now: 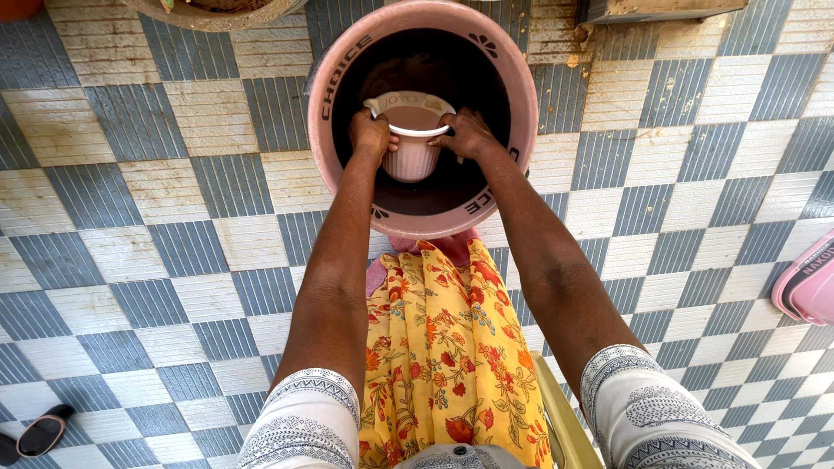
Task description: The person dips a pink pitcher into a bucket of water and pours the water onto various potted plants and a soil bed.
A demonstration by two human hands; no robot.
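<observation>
This looks like the washing area or tiled yard of a home. The floor [156, 260] is a checkerboard of ribbed grey-blue and cream tiles, worn and stained near the top edge. A large pink plastic tub [521, 95] stands on it, another basin [208, 16] at the top edge, a pink plastic thing [808, 282] at the right edge, and a dark sandal [43, 430] in the lower left corner.

Pink bucket [323, 130], whitish mug [411, 156], blue-cream checkered floor [174, 260]
</observation>
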